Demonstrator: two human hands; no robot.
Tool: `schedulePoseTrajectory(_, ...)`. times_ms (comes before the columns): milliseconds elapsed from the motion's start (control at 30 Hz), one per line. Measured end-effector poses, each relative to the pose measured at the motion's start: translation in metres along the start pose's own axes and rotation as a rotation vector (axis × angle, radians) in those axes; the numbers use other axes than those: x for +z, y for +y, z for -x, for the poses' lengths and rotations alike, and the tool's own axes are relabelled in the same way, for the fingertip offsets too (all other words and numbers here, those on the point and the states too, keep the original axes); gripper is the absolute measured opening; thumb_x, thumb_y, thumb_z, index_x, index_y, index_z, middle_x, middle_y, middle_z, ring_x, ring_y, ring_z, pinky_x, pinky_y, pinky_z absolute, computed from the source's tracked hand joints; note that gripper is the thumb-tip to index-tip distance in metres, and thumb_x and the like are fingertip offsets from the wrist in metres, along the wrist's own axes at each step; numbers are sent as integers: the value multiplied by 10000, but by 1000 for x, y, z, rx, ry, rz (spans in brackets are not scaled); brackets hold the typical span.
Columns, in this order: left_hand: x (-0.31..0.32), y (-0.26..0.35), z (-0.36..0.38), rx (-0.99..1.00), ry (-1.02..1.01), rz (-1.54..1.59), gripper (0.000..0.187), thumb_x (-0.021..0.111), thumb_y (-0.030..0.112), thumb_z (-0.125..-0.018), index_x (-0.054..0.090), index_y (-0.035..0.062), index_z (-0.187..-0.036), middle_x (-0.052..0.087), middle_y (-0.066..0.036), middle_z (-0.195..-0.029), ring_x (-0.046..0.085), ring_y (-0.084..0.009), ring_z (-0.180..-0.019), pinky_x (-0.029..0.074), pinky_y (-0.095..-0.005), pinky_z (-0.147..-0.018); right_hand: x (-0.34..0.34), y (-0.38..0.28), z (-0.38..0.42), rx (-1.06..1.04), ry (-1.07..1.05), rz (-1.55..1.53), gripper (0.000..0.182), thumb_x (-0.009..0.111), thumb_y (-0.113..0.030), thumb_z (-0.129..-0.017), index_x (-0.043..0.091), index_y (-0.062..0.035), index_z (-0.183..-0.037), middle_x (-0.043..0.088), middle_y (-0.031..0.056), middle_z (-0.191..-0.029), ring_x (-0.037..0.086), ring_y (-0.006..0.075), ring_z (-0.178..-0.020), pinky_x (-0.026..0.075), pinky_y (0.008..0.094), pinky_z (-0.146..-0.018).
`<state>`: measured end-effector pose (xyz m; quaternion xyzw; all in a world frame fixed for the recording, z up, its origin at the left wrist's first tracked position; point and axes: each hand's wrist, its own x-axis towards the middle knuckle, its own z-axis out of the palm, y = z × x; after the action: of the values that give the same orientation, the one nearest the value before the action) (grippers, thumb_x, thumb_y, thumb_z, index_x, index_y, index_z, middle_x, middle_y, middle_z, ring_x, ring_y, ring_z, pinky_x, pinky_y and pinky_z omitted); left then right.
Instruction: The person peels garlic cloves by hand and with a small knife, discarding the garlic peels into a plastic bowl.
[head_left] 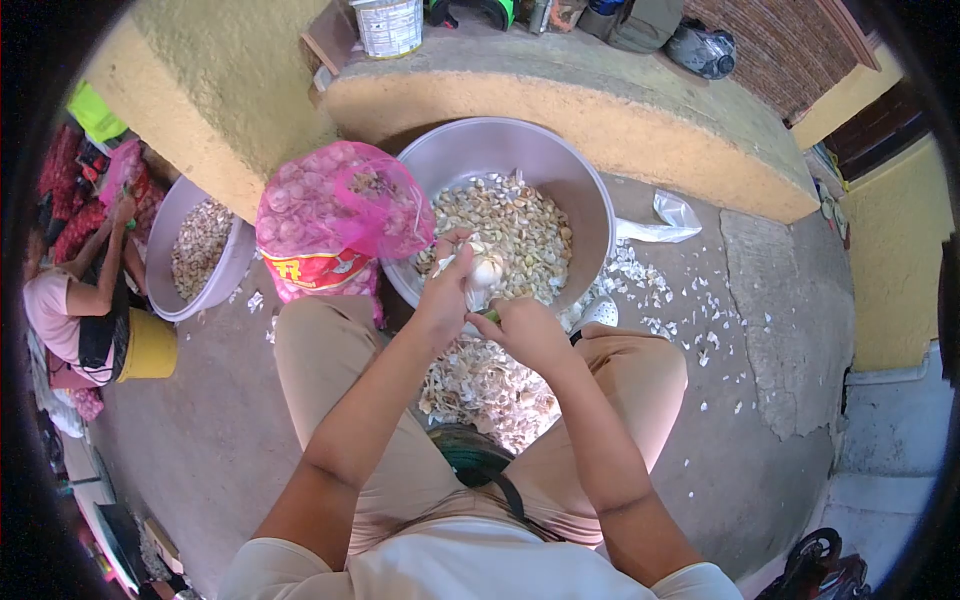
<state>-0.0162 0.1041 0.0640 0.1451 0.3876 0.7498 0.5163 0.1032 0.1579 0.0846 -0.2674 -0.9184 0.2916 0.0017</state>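
My left hand point(447, 290) is closed around a white garlic bulb point(487, 272), its papery skin partly loose. Close by on the right, my right hand point(530, 330) grips a small green-handled knife point(491, 315) just below the bulb; its blade is hard to make out. Both hands are over the near rim of a large grey-purple basin point(606, 215), where many loose garlic cloves point(510, 220) lie. Below my hands, between my legs, is a heap of garlic skins point(490, 385).
A pink mesh sack of garlic point(320, 205) stands left of the basin. Behind runs a concrete ledge point(560, 85) with a white bucket point(390, 28). At far left, another person point(80, 290) sits by a second basin point(237, 262). Skin scraps point(650, 280) litter the floor at right.
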Motion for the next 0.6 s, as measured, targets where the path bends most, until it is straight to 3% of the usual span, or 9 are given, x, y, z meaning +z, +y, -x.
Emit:
schedulePoseTrajectory(133, -4, -2, -2, -4, 3, -8, 283, 326, 285, -906, 260, 105, -1114, 528, -174, -961, 557, -253, -874, 463, -351, -776, -4, 7, -5, 51, -174, -148, 367, 546, -346, -779, 565, 16, -725, 550, 181, -620, 538, 309, -595, 424, 373, -578)
schedulePoseTrajectory(233, -7, -5, -5, -11, -6, -29, 321, 316, 322, -904, 253, 103, -1130, 535, -158, -902, 574, -240, -809, 490, -343, -713, -21, 10, 7, 18, 21, -331, 379, 593, -365, -743, 574, 12, -719, 562, 156, -614, 555, 265, -571, 431, 360, -561)
schedulePoseTrajectory(333, -11, -9, -6, 81, 13, -296, 354, 321, 382, -893, 322, 92, -1096, 528, -135, -872, 581, -197, -732, 510, -307, -574, -25, 23, 1, 174, 360, -596, 286, 650, -274, -715, 580, -4, -778, 579, 97, -651, 539, 163, -575, 433, 297, -565)
schedulePoseTrajectory(433, -8, -12, -1, 5, 15, -349, 331, 335, 371, -895, 422, 75, -1016, 487, -84, -949, 564, -158, -731, 499, -270, -481, -24, 17, 0, 233, 238, -899, 218, 657, -212, -714, 585, -25, -800, 585, 64, -683, 516, 99, -600, 424, 249, -575)
schedulePoseTrajectory(533, -10, -20, -4, -16, 53, -386, 391, 317, 411, -889, 463, 59, -976, 520, -75, -840, 564, -143, -679, 479, -255, -417, -6, 11, -2, 123, 269, -794, 190, 644, -197, -727, 592, -45, -828, 573, 53, -653, 498, 71, -570, 403, 229, -516)
schedulePoseTrajectory(600, -11, -18, -3, -69, 57, -456, 421, 314, 430, -884, 503, 55, -925, 532, -66, -750, 556, -131, -629, 456, -245, -418, 0, 13, -4, 143, 305, -884, 155, 618, -179, -758, 581, -29, -771, 554, 27, -595, 452, 53, -489, 359, 218, -434)
